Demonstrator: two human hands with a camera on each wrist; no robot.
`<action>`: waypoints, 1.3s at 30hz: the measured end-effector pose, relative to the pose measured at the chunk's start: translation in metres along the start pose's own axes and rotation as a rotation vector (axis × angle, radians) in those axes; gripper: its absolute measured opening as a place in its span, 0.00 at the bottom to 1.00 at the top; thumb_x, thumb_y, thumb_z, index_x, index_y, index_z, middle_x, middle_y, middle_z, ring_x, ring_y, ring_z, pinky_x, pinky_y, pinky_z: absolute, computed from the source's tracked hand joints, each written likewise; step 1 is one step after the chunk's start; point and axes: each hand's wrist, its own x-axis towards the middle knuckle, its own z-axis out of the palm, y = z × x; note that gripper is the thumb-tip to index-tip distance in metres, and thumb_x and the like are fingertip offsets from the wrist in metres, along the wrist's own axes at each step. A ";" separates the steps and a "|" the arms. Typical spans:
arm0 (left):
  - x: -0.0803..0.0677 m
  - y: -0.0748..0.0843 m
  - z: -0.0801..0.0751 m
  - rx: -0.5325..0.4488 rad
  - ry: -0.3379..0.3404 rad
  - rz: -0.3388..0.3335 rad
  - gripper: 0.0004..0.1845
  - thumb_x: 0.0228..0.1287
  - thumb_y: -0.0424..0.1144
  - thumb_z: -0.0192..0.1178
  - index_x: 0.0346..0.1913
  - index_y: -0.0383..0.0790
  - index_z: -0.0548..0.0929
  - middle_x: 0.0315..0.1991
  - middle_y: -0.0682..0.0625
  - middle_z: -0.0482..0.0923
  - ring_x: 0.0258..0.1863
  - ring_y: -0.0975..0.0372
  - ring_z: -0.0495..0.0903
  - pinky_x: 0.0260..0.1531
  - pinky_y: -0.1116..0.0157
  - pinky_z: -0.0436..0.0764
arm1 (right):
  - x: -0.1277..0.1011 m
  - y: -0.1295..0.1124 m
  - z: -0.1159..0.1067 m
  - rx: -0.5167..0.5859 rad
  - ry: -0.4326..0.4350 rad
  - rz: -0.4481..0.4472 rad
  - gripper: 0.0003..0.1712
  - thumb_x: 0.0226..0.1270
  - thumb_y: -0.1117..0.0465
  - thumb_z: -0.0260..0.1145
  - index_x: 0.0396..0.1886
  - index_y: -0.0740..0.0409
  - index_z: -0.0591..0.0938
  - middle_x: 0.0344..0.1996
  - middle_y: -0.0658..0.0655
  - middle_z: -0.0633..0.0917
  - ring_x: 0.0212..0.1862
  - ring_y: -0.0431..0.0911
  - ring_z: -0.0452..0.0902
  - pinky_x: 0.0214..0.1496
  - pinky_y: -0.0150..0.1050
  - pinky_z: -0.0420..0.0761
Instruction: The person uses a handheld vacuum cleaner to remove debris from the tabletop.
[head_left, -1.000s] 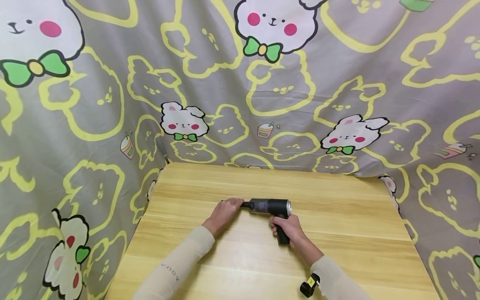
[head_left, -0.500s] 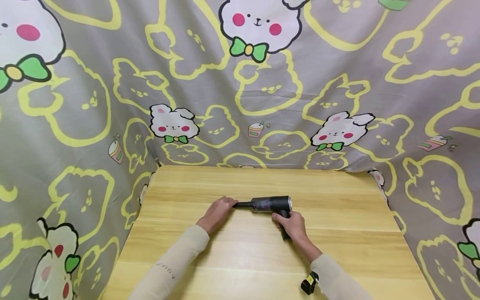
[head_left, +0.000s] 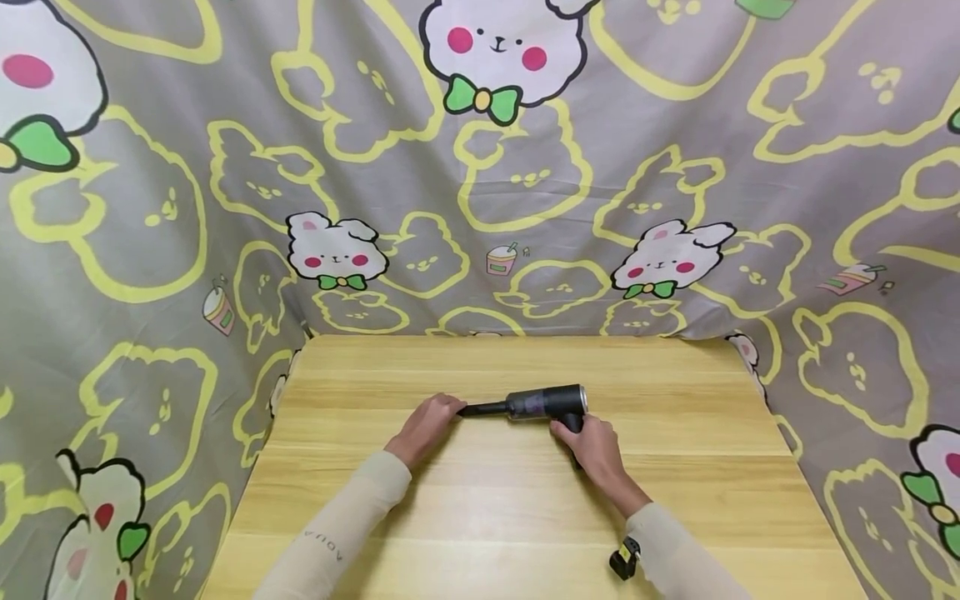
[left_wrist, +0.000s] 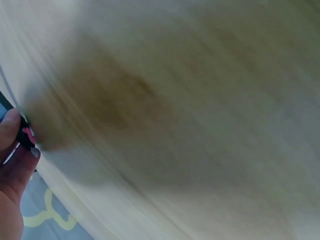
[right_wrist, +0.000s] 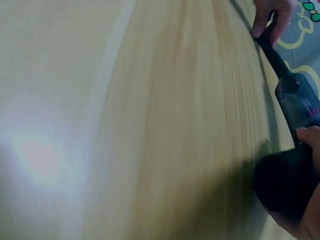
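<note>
— Where was the handheld vacuum (head_left: 546,404) at that point?

— Near the middle of the wooden table (head_left: 675,467), lying crosswise in front of the person, its long axis running left to right. The thin nozzle (head_left: 483,409) pointed toward the left hand (head_left: 426,427); the thick body sat on the right.

— And the hands?

— The right hand (head_left: 594,446) was wrapped around the grip that drops from the body toward the person. The left hand had its fingers curled on the nozzle tip; the right wrist view showed them pinching it.

— Which hand was nearer the nozzle?

— The left, right at its end. The right hand was at the far end of the tool, so each hand held one end of that axis.

— Anything else around?

— Only the cartoon rabbit cloth (head_left: 225,167) hung behind and beside the table.
</note>
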 end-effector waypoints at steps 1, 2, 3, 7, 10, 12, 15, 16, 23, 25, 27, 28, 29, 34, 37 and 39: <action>0.001 0.000 0.000 -0.001 0.000 -0.006 0.11 0.69 0.32 0.66 0.51 0.37 0.89 0.47 0.45 0.91 0.49 0.54 0.89 0.53 0.59 0.90 | 0.002 0.001 -0.001 -0.060 0.013 -0.025 0.31 0.63 0.40 0.76 0.17 0.56 0.73 0.13 0.53 0.73 0.15 0.44 0.67 0.14 0.33 0.65; 0.003 0.001 -0.001 0.004 -0.001 -0.010 0.10 0.69 0.33 0.66 0.50 0.38 0.90 0.46 0.46 0.91 0.48 0.54 0.89 0.52 0.59 0.90 | 0.003 0.002 -0.002 -0.123 0.025 -0.052 0.33 0.62 0.39 0.75 0.15 0.55 0.72 0.12 0.53 0.72 0.15 0.45 0.66 0.14 0.33 0.64; 0.004 0.001 -0.001 0.001 -0.002 -0.013 0.08 0.69 0.33 0.66 0.48 0.38 0.90 0.44 0.46 0.91 0.47 0.54 0.89 0.52 0.59 0.90 | 0.005 0.003 -0.002 -0.179 0.035 -0.075 0.34 0.62 0.38 0.75 0.14 0.55 0.70 0.12 0.53 0.70 0.14 0.45 0.65 0.14 0.34 0.63; 0.011 0.004 -0.002 -0.005 -0.020 -0.031 0.04 0.70 0.33 0.65 0.39 0.40 0.91 0.40 0.47 0.92 0.42 0.55 0.89 0.48 0.58 0.91 | 0.011 0.006 -0.005 -0.341 0.050 -0.146 0.36 0.63 0.36 0.73 0.11 0.54 0.68 0.10 0.52 0.68 0.14 0.45 0.63 0.13 0.32 0.60; 0.014 0.006 -0.003 -0.021 -0.035 -0.054 0.05 0.70 0.32 0.65 0.36 0.40 0.90 0.38 0.46 0.92 0.41 0.55 0.89 0.46 0.57 0.91 | 0.015 0.007 -0.008 -0.376 0.040 -0.162 0.37 0.65 0.36 0.72 0.09 0.54 0.68 0.10 0.51 0.67 0.13 0.44 0.62 0.13 0.32 0.59; 0.015 0.008 -0.004 -0.044 -0.040 -0.076 0.05 0.70 0.31 0.65 0.37 0.39 0.90 0.39 0.46 0.92 0.41 0.54 0.89 0.46 0.56 0.91 | 0.017 0.008 -0.010 -0.386 0.028 -0.168 0.38 0.66 0.36 0.71 0.09 0.53 0.67 0.09 0.51 0.67 0.13 0.44 0.62 0.13 0.31 0.59; 0.015 0.010 -0.004 -0.104 -0.037 -0.123 0.06 0.68 0.30 0.66 0.44 0.36 0.91 0.43 0.43 0.92 0.45 0.51 0.89 0.49 0.55 0.91 | 0.020 0.010 -0.012 -0.394 0.004 -0.170 0.38 0.66 0.36 0.71 0.08 0.52 0.66 0.09 0.50 0.67 0.13 0.43 0.62 0.13 0.31 0.59; 0.015 0.011 -0.004 -0.125 -0.038 -0.142 0.08 0.68 0.30 0.66 0.47 0.35 0.91 0.45 0.42 0.91 0.46 0.50 0.89 0.50 0.55 0.91 | 0.020 0.010 -0.013 -0.396 -0.004 -0.172 0.38 0.67 0.36 0.71 0.08 0.52 0.66 0.09 0.50 0.67 0.12 0.43 0.62 0.13 0.31 0.59; 0.016 0.018 -0.005 -0.230 -0.048 -0.282 0.15 0.68 0.32 0.67 0.55 0.32 0.88 0.50 0.39 0.90 0.52 0.48 0.88 0.53 0.54 0.90 | 0.027 0.016 -0.016 -0.422 -0.039 -0.176 0.38 0.68 0.36 0.69 0.08 0.52 0.66 0.09 0.51 0.68 0.13 0.43 0.62 0.13 0.30 0.60; 0.018 0.019 -0.005 -0.245 -0.051 -0.324 0.15 0.68 0.33 0.68 0.55 0.32 0.88 0.51 0.39 0.89 0.52 0.48 0.88 0.53 0.54 0.90 | 0.029 0.018 -0.017 -0.433 -0.049 -0.171 0.38 0.69 0.36 0.68 0.08 0.52 0.66 0.09 0.51 0.67 0.13 0.43 0.62 0.13 0.30 0.59; 0.019 0.019 -0.004 -0.246 -0.051 -0.358 0.16 0.68 0.34 0.68 0.56 0.33 0.88 0.51 0.40 0.89 0.53 0.49 0.88 0.52 0.55 0.91 | 0.031 0.019 -0.018 -0.439 -0.062 -0.165 0.38 0.69 0.37 0.68 0.08 0.52 0.65 0.09 0.50 0.66 0.13 0.42 0.61 0.13 0.30 0.59; 0.020 0.019 -0.004 -0.250 -0.051 -0.374 0.16 0.67 0.34 0.69 0.56 0.33 0.88 0.51 0.40 0.89 0.53 0.49 0.88 0.52 0.55 0.91 | 0.032 0.020 -0.018 -0.440 -0.068 -0.164 0.38 0.69 0.37 0.68 0.08 0.51 0.65 0.09 0.50 0.65 0.13 0.42 0.61 0.13 0.30 0.59; 0.020 0.018 -0.004 -0.253 -0.048 -0.382 0.16 0.67 0.34 0.69 0.55 0.34 0.88 0.51 0.40 0.90 0.52 0.49 0.89 0.52 0.55 0.91 | 0.032 0.020 -0.019 -0.443 -0.070 -0.164 0.38 0.69 0.37 0.68 0.08 0.51 0.64 0.09 0.49 0.65 0.13 0.42 0.60 0.13 0.30 0.58; 0.023 0.017 -0.004 -0.268 -0.031 -0.388 0.15 0.66 0.35 0.70 0.54 0.36 0.89 0.50 0.41 0.90 0.51 0.50 0.90 0.50 0.55 0.92 | 0.035 0.020 -0.023 -0.443 -0.072 -0.176 0.38 0.69 0.38 0.69 0.07 0.51 0.64 0.08 0.47 0.62 0.12 0.41 0.58 0.13 0.30 0.57; 0.023 0.016 -0.004 -0.271 -0.020 -0.369 0.15 0.65 0.35 0.71 0.54 0.35 0.89 0.50 0.41 0.90 0.50 0.51 0.90 0.49 0.56 0.92 | 0.036 0.021 -0.024 -0.451 -0.079 -0.173 0.38 0.69 0.38 0.68 0.07 0.51 0.64 0.08 0.48 0.62 0.12 0.42 0.59 0.13 0.31 0.58; 0.023 0.016 -0.003 -0.273 -0.015 -0.353 0.15 0.65 0.34 0.71 0.53 0.35 0.90 0.50 0.41 0.90 0.50 0.51 0.90 0.49 0.56 0.92 | 0.037 0.022 -0.025 -0.464 -0.082 -0.168 0.37 0.69 0.38 0.68 0.08 0.51 0.65 0.09 0.48 0.63 0.12 0.43 0.60 0.13 0.31 0.59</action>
